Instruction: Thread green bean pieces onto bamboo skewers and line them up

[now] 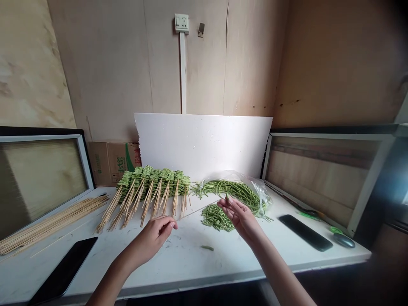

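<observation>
My left hand (156, 239) is closed around one end of a thin skewer (199, 210), which slants up and right towards my other hand. Between the fingertips of my right hand (238, 216) is a short piece of green bean (227, 196), held at the skewer's far end. Whether the tip has pierced it I cannot tell. Just behind and left of that hand lies a heap of cut bean pieces (215, 217). A single cut piece (207, 247) rests on the white table nearer to me. Skewered beans (153, 176) are stacked at the back left, their sticks pointing towards me.
Long uncut beans (236, 189) lie in a clear plastic bag (263, 193) at the back. Bare skewers (54, 221) are piled at the left. A black phone (65, 267) sits front left, a dark slab (305, 232) and a mouse (344, 240) at right. A white board (204, 144) stands behind.
</observation>
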Demonstrator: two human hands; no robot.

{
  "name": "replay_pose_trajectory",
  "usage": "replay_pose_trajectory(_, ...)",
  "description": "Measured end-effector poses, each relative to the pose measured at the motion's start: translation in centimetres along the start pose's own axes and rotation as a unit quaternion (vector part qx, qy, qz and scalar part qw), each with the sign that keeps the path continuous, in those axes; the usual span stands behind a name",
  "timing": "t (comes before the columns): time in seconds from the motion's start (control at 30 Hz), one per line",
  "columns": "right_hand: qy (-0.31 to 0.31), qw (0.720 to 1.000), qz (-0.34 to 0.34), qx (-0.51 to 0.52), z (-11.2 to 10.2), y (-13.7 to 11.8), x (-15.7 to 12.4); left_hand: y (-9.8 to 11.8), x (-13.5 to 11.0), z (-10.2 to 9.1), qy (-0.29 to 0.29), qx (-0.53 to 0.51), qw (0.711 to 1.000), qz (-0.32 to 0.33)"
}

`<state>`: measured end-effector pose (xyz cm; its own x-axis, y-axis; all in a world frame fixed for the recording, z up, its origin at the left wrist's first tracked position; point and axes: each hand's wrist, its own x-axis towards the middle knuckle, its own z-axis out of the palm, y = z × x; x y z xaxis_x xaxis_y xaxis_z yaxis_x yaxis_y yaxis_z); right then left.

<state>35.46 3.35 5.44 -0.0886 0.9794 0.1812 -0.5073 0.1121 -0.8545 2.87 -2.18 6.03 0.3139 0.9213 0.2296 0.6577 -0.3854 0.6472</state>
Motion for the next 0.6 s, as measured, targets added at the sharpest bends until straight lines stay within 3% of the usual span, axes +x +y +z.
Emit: replay_pose_trajectory(0.6,-0.033,0.999,0.023,0.014,0.33,0.84,-0.51,0.46,-0.3,0.08,-0.014,-0.022,1.0,-0.012)
